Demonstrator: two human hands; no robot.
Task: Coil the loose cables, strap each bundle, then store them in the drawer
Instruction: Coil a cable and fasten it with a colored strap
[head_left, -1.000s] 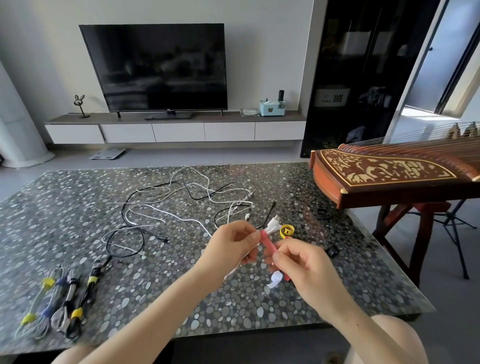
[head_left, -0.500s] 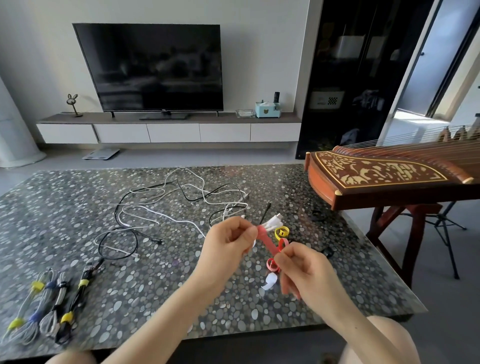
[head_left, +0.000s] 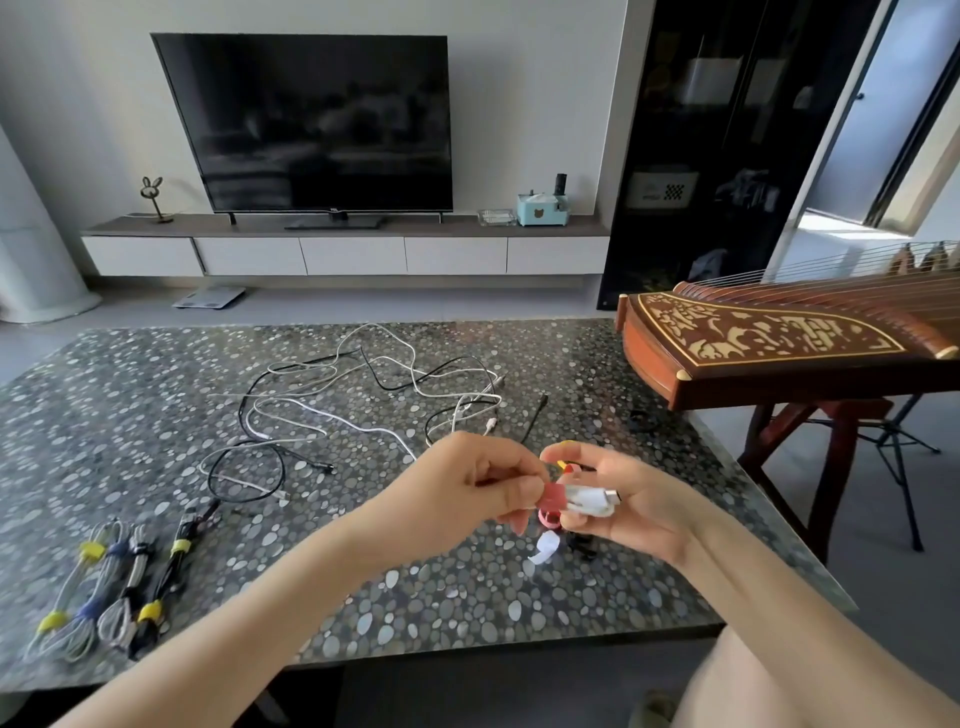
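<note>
low in the middle of the frame both hands meet over the near part of the tabletop (head_left: 467, 613). the right hand (head_left: 623, 499) cradles a small white cable bundle (head_left: 587, 500), fingers curled around it with a plug end poking out toward the right. the left hand (head_left: 467, 488) pinches the red strap (head_left: 551, 498) that sits around the bundle's left end.

to finish this wrap well, i'd judge the left hand should pull the strap snug and press its free end flat onto itself, while the right keeps the loops squeezed so none slip out.

just below the hands a white strap (head_left: 543, 550) lies on the tabletop. at lower left lie the strapped bundles (head_left: 109, 587) with yellow and blue ties. farther up, in the middle, the loose cables (head_left: 363, 400) sprawl in a black and white tangle, not yet coiled. at the back, drawer fronts (head_left: 353, 255) show under the tv.
</note>
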